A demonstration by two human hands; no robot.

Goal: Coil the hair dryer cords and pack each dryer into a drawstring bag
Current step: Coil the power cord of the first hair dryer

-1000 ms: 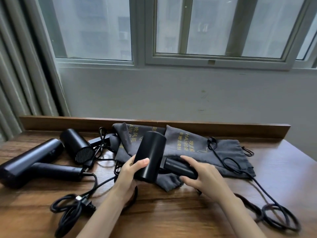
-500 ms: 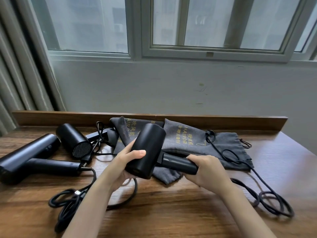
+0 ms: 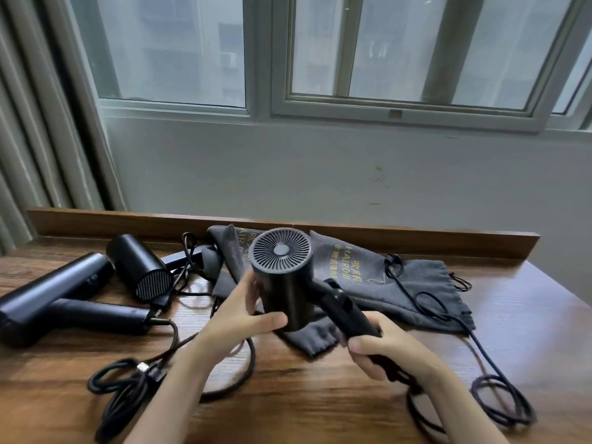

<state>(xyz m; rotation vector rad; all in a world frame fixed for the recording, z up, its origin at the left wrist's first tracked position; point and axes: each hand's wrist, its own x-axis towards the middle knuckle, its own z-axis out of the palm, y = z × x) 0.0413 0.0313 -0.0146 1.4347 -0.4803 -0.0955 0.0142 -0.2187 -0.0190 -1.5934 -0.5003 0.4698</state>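
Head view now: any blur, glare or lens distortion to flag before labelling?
Head view: soft, even daylight from the window, no hard glare. Head view: motion blur smears the right hand and the coiled cord at lower right, while the grille of the held dryer is sharp. Head view: wide-angle distortion tilts the window frame and the curtain at left.
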